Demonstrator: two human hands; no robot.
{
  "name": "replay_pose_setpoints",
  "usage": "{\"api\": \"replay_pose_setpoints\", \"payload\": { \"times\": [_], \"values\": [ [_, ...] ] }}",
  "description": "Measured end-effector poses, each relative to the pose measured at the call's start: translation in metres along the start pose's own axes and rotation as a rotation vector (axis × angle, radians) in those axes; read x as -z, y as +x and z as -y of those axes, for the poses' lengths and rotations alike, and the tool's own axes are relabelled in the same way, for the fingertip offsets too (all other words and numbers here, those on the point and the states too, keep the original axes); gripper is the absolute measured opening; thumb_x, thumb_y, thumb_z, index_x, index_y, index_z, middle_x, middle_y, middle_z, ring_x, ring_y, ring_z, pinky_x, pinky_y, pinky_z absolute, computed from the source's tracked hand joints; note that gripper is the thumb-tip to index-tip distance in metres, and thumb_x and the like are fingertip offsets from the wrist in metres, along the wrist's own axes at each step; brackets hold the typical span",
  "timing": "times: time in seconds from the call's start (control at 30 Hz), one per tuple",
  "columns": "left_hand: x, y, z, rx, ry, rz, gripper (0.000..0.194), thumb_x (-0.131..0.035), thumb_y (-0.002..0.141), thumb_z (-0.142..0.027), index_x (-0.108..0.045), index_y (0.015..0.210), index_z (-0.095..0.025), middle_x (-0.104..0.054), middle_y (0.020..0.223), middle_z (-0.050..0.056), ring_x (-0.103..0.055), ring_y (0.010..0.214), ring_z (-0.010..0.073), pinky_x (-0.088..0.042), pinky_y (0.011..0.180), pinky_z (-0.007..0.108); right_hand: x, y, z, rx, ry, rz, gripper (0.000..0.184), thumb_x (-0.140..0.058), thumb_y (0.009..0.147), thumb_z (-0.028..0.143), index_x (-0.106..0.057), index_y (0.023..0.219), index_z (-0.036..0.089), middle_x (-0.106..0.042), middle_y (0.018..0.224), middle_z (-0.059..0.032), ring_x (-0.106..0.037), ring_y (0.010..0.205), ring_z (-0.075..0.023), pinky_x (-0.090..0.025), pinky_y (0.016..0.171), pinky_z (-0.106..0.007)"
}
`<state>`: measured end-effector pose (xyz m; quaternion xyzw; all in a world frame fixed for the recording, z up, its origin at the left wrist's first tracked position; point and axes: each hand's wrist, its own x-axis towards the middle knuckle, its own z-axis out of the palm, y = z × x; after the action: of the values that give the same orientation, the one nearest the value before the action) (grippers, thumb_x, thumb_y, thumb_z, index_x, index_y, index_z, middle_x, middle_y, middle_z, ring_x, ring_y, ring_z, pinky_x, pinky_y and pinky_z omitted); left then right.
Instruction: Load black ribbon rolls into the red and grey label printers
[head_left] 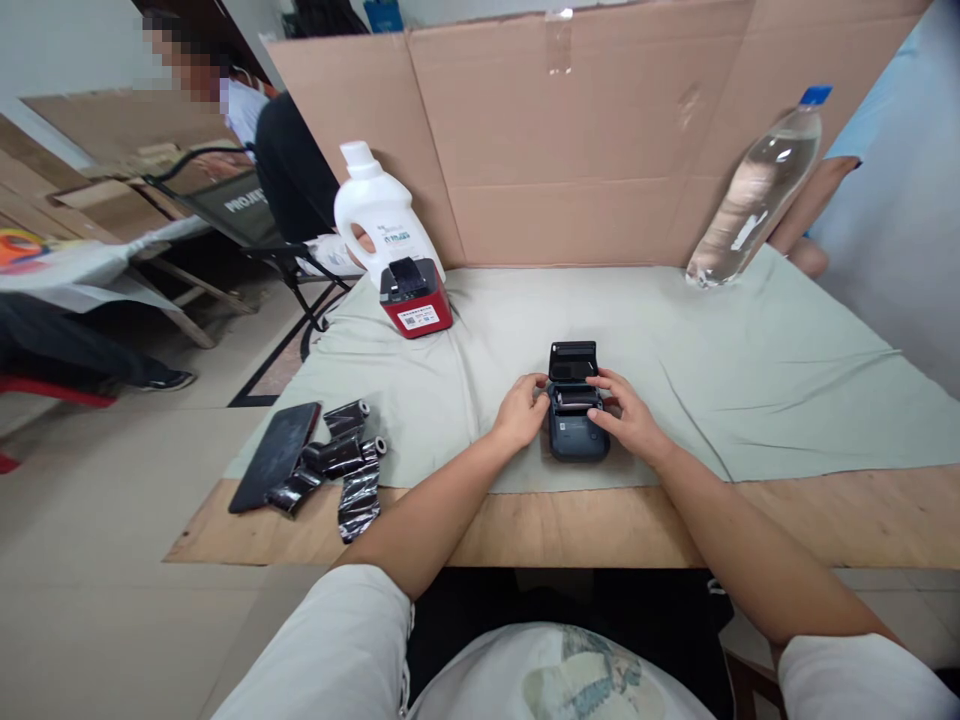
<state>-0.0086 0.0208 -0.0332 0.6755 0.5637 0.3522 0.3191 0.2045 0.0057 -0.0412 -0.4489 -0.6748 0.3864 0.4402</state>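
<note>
A small black portable printer (579,436) lies on the cloth in front of me, its lid (574,362) swung up and away from me. Inside the uncovered compartment sits a dark roll (576,397). My left hand (523,410) is at the printer's left side, fingers curled and thumb against the casing. On the right side, my right hand (624,408) grips it, with the thumb near the compartment's front edge and the fingers by the lid's hinge. Further left lie several rolls in shiny black wrapping (337,458), partly over a dark flat tablet-like device (276,460).
A red and black boxy device (417,305) stands before a white jug (386,215) at back left. A blue-capped clear bottle (761,195) leans at back right. A cardboard panel (585,140) borders the far side. Another person (296,170) sits beyond it, left.
</note>
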Motion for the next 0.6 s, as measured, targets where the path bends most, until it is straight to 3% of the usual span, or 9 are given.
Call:
{"api": "replay_pose_setpoints", "payload": {
  "times": [0.3,0.43,0.5,0.6],
  "values": [
    [0.002,-0.004,-0.005,-0.034,0.018,-0.039,0.029,-0.043,0.09,-0.023,-0.059,0.113,-0.015,-0.059,0.115,0.012,-0.057,0.098,0.0214,-0.042,0.096,0.037,-0.004,0.002,-0.002,0.004,-0.047,-0.055,0.033,-0.065,0.077,0.041,-0.066,0.106,0.025,-0.054,0.129,-0.0101,-0.054,0.12,-0.0266,-0.052,0.089,-0.042],
    [0.005,-0.016,-0.022,-0.196,0.073,-0.109,0.034,-0.044,0.092,-0.03,-0.055,0.121,-0.016,-0.055,0.124,0.014,-0.053,0.107,0.0241,-0.04,0.1,0.038,-0.006,0.003,-0.002,0.001,-0.022,-0.061,0.032,-0.063,0.078,0.04,-0.065,0.105,0.024,-0.058,0.12,-0.0094,-0.057,0.109,-0.0248,-0.053,0.083,-0.04],
    [0.007,-0.019,-0.035,-0.268,0.12,-0.083,0.036,-0.052,0.087,-0.028,-0.055,0.122,-0.018,-0.057,0.124,0.013,-0.049,0.115,0.0262,-0.038,0.103,0.04,-0.005,0.004,-0.004,-0.002,0.013,-0.053,0.033,-0.063,0.077,0.038,-0.065,0.107,0.025,-0.058,0.12,-0.0091,-0.057,0.108,-0.0247,-0.053,0.084,-0.04],
    [0.009,-0.01,-0.054,-0.261,0.228,0.047,0.04,-0.065,0.073,-0.021,-0.061,0.113,-0.019,-0.064,0.112,0.011,-0.048,0.112,0.0304,-0.037,0.102,0.043,-0.003,0.005,-0.009,-0.001,0.086,-0.031,0.036,-0.062,0.076,0.037,-0.064,0.109,0.025,-0.058,0.119,-0.0086,-0.057,0.108,-0.0244,-0.052,0.088,-0.042]
  ]
}}
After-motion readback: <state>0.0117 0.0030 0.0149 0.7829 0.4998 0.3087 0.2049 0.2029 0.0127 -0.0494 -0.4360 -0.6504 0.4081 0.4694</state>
